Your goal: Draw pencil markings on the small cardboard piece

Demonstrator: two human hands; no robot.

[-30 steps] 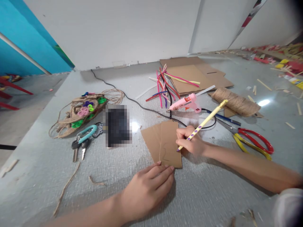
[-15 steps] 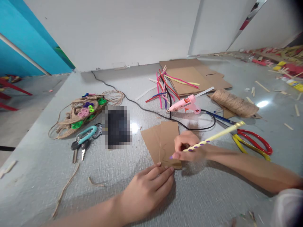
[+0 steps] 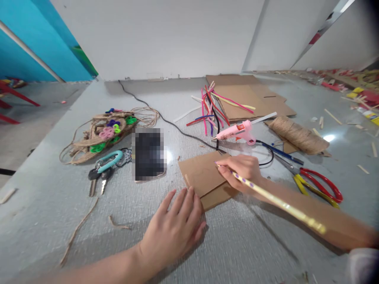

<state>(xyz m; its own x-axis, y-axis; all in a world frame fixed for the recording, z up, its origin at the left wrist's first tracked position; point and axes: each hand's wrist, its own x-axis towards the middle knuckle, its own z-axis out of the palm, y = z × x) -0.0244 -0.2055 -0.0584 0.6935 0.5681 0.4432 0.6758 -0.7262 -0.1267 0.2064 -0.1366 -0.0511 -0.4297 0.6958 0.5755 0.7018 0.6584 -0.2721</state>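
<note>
My right hand (image 3: 242, 171) is closed around a yellow pencil (image 3: 274, 200) with purple dots, its tip near the right part of a small cardboard piece (image 3: 198, 177). Faint curved lines show on that piece. It overlaps a second cardboard piece (image 3: 220, 197), which sticks out along the near edge. My left hand (image 3: 174, 223) lies flat with fingers apart, its fingertips at the near left edge of the cardboard. Beyond my right hand lies a pink hot glue gun (image 3: 237, 133) with a glue stick in its back.
Red and yellow handled scissors (image 3: 318, 185) and a twine roll (image 3: 299, 134) lie right. Pipe cleaners (image 3: 209, 108) and larger cardboard (image 3: 245, 94) lie behind. On the left are keys (image 3: 103, 179), a blurred dark object (image 3: 149, 154) and a twine bundle with flowers (image 3: 108, 132). A black cord (image 3: 183, 133) crosses the surface.
The top cardboard piece has turned, now lying across the other one. My right hand moved up and right, and the pencil's back end swung down. My left hand shifted left, fingers spreading.
</note>
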